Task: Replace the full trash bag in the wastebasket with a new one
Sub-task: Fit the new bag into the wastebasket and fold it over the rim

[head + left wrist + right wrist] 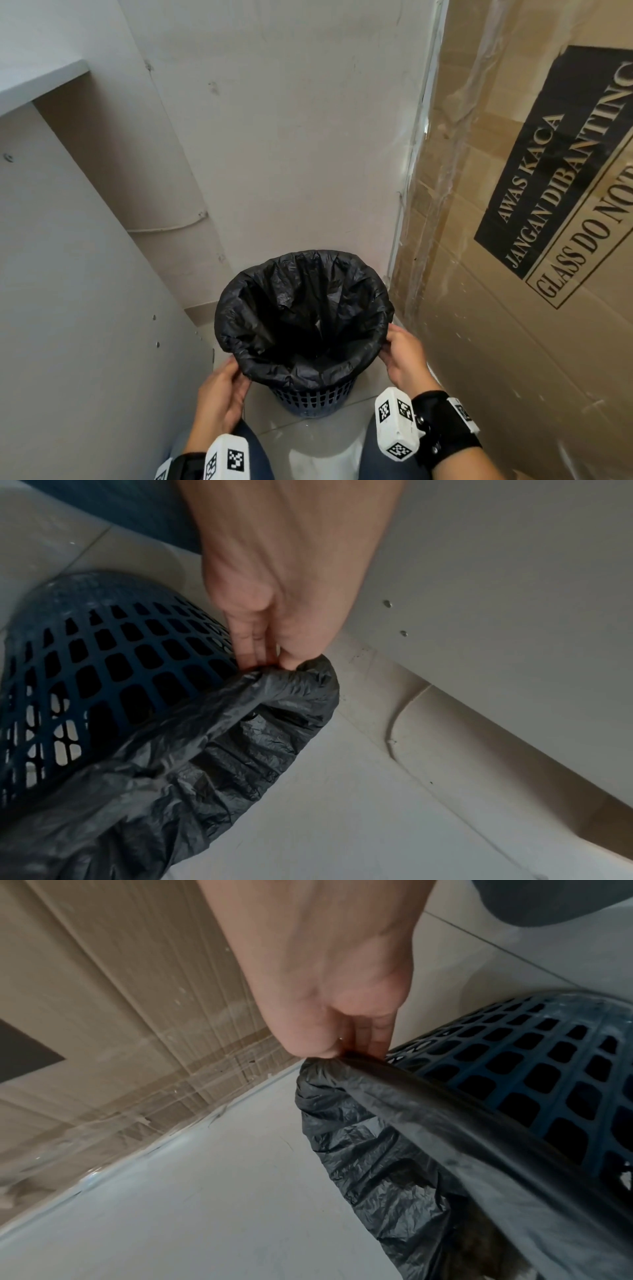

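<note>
The only readable text stands on the cardboard box (513,274) at the right of the head view — a black printed panel (561,161) on its face, tilted, its far end cut off by the picture's edge. White letters read "AWAS KACA" and, below that, "JANGAN DIBANTING". Under the panel, in a black outlined frame (589,246), dark letters read "GLASS DO NOT" — the rest is out of view.
</note>
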